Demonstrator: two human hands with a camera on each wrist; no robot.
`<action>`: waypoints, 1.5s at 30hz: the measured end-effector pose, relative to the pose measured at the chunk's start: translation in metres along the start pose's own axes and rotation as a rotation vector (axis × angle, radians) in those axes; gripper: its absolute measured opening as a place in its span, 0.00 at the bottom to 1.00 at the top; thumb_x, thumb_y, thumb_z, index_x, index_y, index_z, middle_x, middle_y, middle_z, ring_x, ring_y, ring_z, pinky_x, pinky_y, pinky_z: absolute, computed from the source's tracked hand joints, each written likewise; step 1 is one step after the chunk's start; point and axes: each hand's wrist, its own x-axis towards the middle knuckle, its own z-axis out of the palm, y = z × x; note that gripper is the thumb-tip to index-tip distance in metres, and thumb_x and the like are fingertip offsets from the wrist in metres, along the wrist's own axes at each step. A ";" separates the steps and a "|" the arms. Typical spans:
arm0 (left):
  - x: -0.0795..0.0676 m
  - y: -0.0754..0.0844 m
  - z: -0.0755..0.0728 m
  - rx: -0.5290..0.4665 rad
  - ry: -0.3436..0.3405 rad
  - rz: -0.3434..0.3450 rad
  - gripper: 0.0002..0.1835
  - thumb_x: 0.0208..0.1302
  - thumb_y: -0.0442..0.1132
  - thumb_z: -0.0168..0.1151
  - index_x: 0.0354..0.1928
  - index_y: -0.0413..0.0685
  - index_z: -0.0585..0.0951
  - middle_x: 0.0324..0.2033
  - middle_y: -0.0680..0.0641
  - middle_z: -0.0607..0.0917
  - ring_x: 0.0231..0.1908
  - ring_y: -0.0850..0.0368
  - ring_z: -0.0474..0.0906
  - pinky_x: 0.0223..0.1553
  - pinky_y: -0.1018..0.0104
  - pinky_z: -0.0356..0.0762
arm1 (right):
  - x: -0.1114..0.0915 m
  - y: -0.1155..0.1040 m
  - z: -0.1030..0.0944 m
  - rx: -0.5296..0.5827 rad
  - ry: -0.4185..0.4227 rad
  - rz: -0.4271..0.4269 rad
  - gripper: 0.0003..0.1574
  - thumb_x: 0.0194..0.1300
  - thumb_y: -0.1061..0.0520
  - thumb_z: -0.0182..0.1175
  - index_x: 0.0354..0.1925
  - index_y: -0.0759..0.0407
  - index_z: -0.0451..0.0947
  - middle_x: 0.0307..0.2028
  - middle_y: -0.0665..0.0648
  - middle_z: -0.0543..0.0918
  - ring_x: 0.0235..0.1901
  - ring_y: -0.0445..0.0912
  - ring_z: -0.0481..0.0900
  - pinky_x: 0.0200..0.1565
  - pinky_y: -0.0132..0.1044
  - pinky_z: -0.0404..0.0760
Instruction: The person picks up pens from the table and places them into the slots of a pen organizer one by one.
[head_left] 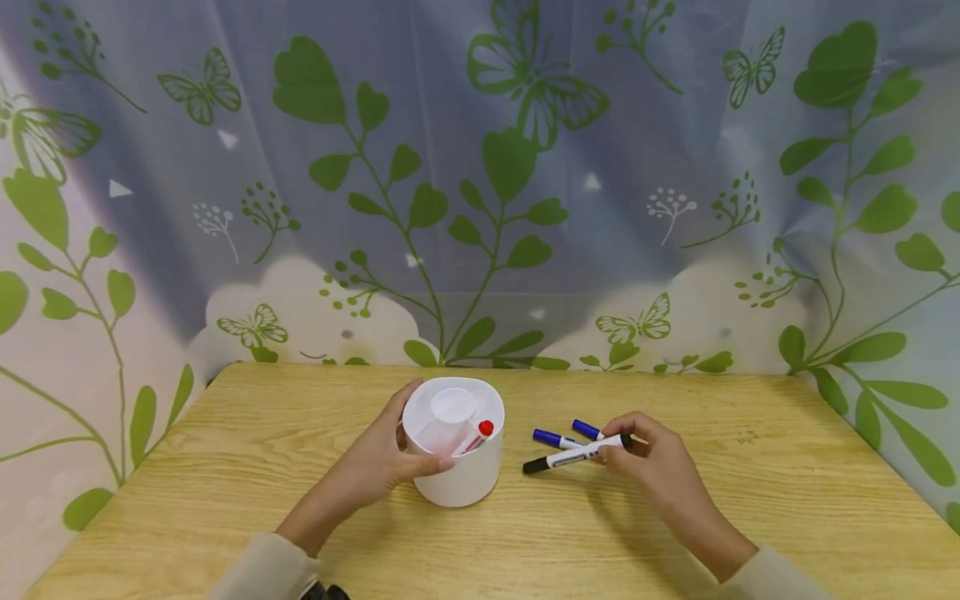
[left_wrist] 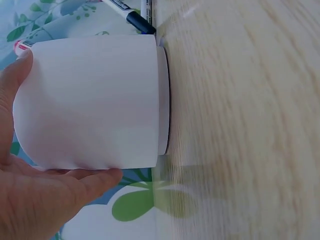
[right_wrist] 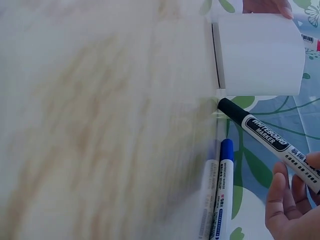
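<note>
The pot (head_left: 467, 482) looks matt plastic, the marker (head_left: 573, 456) smooth plastic, the surface (head_left: 315, 433) glossy grained wood, the curtain (head_left: 600, 242) creased cloth.

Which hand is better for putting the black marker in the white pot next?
Probably the right hand: it grips the black marker, whose capped end points towards the white pot. The left hand is busy holding the pot.

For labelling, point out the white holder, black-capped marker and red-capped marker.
White holder (left_wrist: 92, 102): left wrist view, wall.
Black-capped marker (right_wrist: 268, 134): right wrist view, label.
Red-capped marker (head_left: 476, 438): head view, barrel.
</note>
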 end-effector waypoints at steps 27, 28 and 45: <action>-0.002 0.001 -0.012 -0.080 -0.101 0.000 0.57 0.60 0.37 0.79 0.83 0.53 0.52 0.78 0.42 0.63 0.76 0.39 0.66 0.69 0.47 0.75 | -0.002 -0.012 -0.007 0.046 0.050 -0.062 0.20 0.73 0.61 0.66 0.58 0.68 0.75 0.41 0.48 0.85 0.41 0.38 0.83 0.42 0.33 0.85; -0.002 0.001 -0.012 -0.082 -0.100 -0.002 0.57 0.60 0.37 0.79 0.83 0.53 0.52 0.78 0.42 0.63 0.76 0.39 0.66 0.69 0.47 0.75 | -0.001 -0.013 -0.008 0.041 0.054 -0.061 0.21 0.73 0.60 0.66 0.59 0.69 0.76 0.41 0.48 0.85 0.41 0.38 0.83 0.44 0.33 0.85; -0.003 0.002 -0.012 -0.080 -0.108 -0.004 0.57 0.61 0.38 0.79 0.83 0.54 0.51 0.77 0.42 0.64 0.76 0.39 0.65 0.69 0.46 0.74 | 0.002 -0.031 -0.009 0.206 0.017 -0.179 0.17 0.81 0.55 0.57 0.60 0.62 0.68 0.41 0.47 0.84 0.40 0.42 0.89 0.50 0.35 0.88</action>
